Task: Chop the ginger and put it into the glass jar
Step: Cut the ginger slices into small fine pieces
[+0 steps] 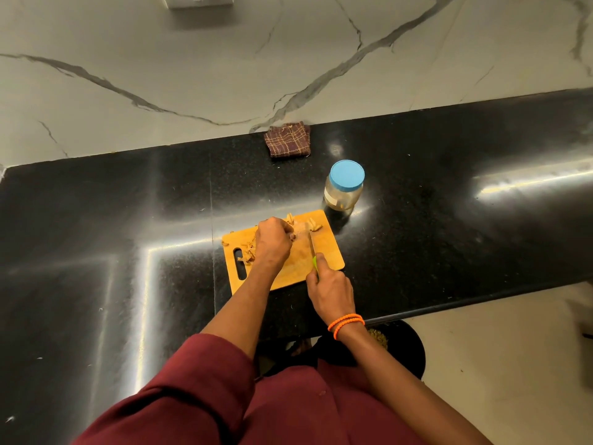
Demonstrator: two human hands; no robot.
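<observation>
Chopping in progress on the wooden cutting board [327, 252], which sits on the black counter [449, 203].

Left hand [272, 240]: fingers curled down over a ginger piece [292, 236] near the board's far edge, pinning it. How the fingertips lie is hidden under the knuckles — cannot tell whether they are tucked back.

Right hand [330, 289]: wrapped round the green handle of the knife [311, 244], forefinger lying along the top. The blade runs away from the person, its tip just beside the held piece.

Cut ginger lies in two scatters: chopped bits [248, 253] near the board's slot, more bits [316, 224] at the far right corner.

Glass jar [344, 187]: upright on the counter just beyond the board's far right corner, blue lid [347, 176] on. A little pale matter seems to sit at the bottom; unclear what.

Technique notes, as judgement:
- keep the holding fingertips behind the knuckles, since the blade works close to them;
- rock the edge down rather than sawing — fibrous root tends to skid;
- gather both scatters into one heap before transfer;
- the lid must come off first.

Folded checked cloth [287, 139] lies at the wall edge, well apart.
</observation>
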